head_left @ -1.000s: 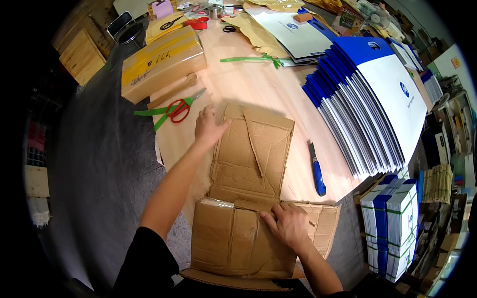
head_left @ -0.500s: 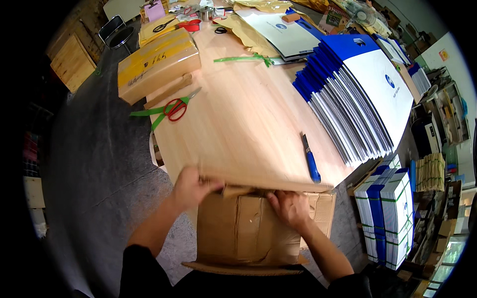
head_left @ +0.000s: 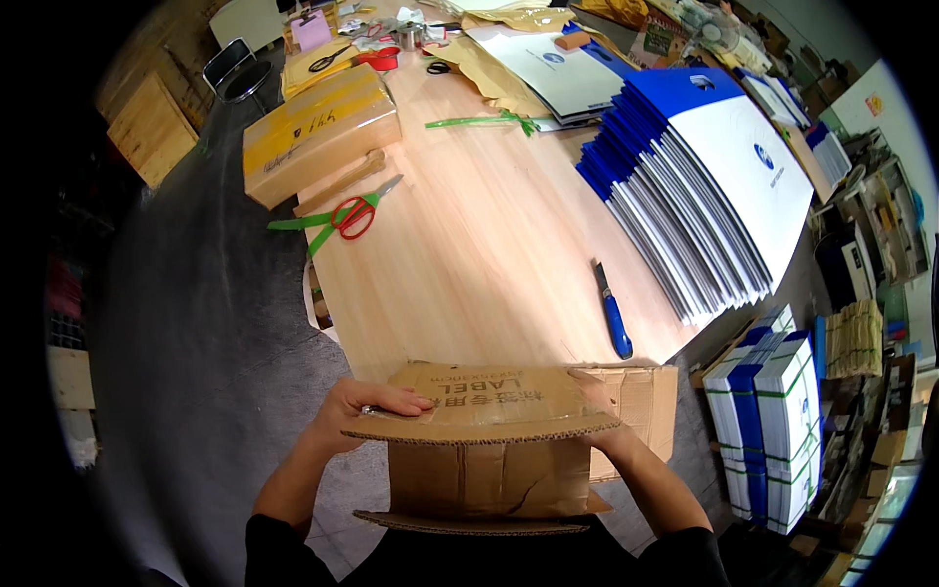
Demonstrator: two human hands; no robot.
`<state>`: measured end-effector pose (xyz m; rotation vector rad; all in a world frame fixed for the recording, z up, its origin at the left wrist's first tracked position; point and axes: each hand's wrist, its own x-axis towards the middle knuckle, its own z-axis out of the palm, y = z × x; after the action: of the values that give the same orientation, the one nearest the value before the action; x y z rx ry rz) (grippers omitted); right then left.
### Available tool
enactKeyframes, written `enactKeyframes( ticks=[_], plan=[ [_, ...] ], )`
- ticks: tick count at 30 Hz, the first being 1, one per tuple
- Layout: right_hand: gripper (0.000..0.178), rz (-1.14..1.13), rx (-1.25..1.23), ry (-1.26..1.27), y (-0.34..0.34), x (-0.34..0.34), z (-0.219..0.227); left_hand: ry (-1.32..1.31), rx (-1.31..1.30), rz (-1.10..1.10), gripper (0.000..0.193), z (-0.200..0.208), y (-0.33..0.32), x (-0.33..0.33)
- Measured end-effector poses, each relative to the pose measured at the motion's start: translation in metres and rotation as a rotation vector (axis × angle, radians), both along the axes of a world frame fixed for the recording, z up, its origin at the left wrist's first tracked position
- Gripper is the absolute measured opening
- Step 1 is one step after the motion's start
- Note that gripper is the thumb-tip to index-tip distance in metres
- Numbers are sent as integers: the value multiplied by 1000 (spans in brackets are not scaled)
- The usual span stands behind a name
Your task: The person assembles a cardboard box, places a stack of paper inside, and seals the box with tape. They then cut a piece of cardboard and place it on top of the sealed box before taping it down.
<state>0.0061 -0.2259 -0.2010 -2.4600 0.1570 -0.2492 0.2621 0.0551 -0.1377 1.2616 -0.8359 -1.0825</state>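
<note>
Carton (head_left: pixel 489 465) by table (head_left: pixel 469 254), grey floor (head_left: pixel 196 342)

Red-handled scissors (head_left: pixel 370 202), black chair (head_left: pixel 245 83), wooden board (head_left: pixel 152 129)

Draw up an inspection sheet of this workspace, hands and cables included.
Surface: pale wood-grain table.
Job's things: cardboard box at the table's near edge, upper flap jutting toward the person.
Clutter: blue-handled utility knife, red-handled scissors, taped carton, stacked blue-and-white paper bags.
Hands: left hand on the flap's left side; right hand at its right side, partly hidden.
Cables: nothing seen.
Surroundings: green-strapped bundles right, black chair far left.
</note>
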Motion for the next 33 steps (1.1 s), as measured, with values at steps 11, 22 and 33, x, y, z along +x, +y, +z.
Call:
enactKeyframes(
  ticks=[11, 22, 33],
  plan=[
    [38, -520, 279, 100, 17, -1, 27, -43, 77, -219, 24, 16, -4, 16],
    [46, -165, 96, -20, 6, 2, 16, 131, 604, -639, 63, -51, -161, 74],
    [57, -193, 165, -80, 13, 9, 20, 119, 570, -1006, 93, -78, -150, 3]
  ],
)
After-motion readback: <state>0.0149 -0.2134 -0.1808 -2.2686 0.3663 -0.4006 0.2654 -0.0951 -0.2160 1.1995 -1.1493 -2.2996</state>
